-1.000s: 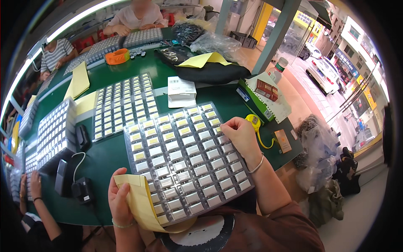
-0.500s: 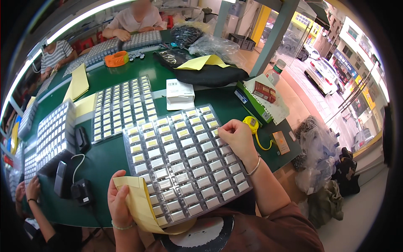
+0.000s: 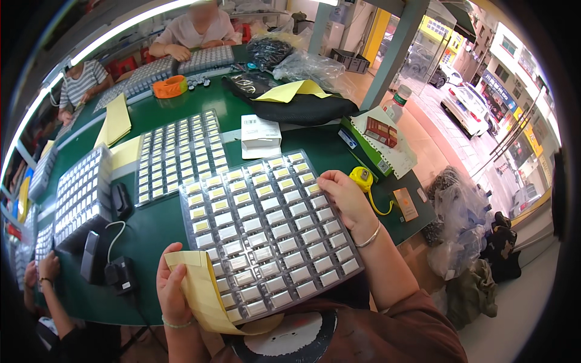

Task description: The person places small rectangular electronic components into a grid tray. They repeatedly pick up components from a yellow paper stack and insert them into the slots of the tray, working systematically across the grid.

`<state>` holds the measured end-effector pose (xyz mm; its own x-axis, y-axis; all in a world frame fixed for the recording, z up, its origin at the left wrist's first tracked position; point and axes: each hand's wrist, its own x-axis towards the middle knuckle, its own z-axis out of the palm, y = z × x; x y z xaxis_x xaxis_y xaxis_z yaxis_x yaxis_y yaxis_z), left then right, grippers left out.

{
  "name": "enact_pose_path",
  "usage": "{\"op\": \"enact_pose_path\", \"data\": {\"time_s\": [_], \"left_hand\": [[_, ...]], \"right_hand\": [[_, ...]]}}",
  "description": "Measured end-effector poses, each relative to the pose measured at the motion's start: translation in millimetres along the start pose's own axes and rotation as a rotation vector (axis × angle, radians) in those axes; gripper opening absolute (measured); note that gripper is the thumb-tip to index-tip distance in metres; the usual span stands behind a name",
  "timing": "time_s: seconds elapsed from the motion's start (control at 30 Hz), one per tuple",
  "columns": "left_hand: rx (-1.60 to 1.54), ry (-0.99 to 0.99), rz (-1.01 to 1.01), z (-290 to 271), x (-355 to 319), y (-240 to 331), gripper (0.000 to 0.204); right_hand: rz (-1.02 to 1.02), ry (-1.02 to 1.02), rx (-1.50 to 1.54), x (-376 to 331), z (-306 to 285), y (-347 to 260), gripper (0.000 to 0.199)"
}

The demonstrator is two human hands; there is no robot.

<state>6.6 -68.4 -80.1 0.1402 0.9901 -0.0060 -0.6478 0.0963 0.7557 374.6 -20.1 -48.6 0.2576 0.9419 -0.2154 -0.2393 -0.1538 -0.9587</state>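
A clear plastic tray (image 3: 247, 220) of small white rectangular pieces lies tilted in front of me. Yellow labels cover the pieces in its upper rows and part of its left column; the lower ones are plain white. My left hand (image 3: 173, 290) is closed on a folded sheet of yellow label paper (image 3: 203, 284), thumb on top, at the tray's lower left corner. The sheet's lower part curls under the tray. My right hand (image 3: 348, 202) has its fingers curled together at the tray's upper right edge, beside a labelled piece (image 3: 313, 189). Whatever its fingertips hold is hidden.
On the green table (image 3: 172, 242) are another filled tray (image 3: 181, 154), a stack of trays (image 3: 82, 196), black adapters (image 3: 121, 275), a white box (image 3: 260, 134), an orange tape roll (image 3: 169, 88) and a yellow tape measure (image 3: 362, 176). Other people sit at the far and left sides.
My right hand has shifted slightly right and up, from the labelled piece to the tray's edge. The left hand and its yellow sheet have hardly moved.
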Motion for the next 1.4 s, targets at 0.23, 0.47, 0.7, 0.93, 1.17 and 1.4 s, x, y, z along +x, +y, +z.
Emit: {"op": "enact_pose_path", "data": {"time_s": [0.23, 0.47, 0.7, 0.93, 1.17, 1.4], "left_hand": [[0.114, 0.043, 0.073, 14.1, -6.1, 18.6, 0.041], [0.599, -0.048, 0.163, 89.0, -32.4, 37.3, 0.041], [0.790, -0.146, 0.317, 102.6, -36.8, 21.1, 0.039], [0.771, -0.141, 0.295, 105.8, -35.6, 14.0, 0.039], [0.592, -0.094, 0.213, 112.5, -33.8, 10.8, 0.037], [0.675, -0.129, 0.257, 110.4, -32.9, 10.6, 0.037]], "right_hand": [[-0.122, -0.022, -0.203, -3.0, -4.4, -5.8, 0.023], [-0.819, -0.171, -0.801, -104.8, 51.1, -57.5, 0.017], [-1.051, -0.207, -0.877, -132.7, 77.2, -36.1, 0.026], [-1.099, -0.168, -0.878, -129.6, 72.5, -27.5, 0.025], [-1.218, -0.102, -0.907, -125.9, 69.5, -18.3, 0.033], [-1.189, -0.130, -0.960, -125.3, 69.6, -21.1, 0.033]]}}
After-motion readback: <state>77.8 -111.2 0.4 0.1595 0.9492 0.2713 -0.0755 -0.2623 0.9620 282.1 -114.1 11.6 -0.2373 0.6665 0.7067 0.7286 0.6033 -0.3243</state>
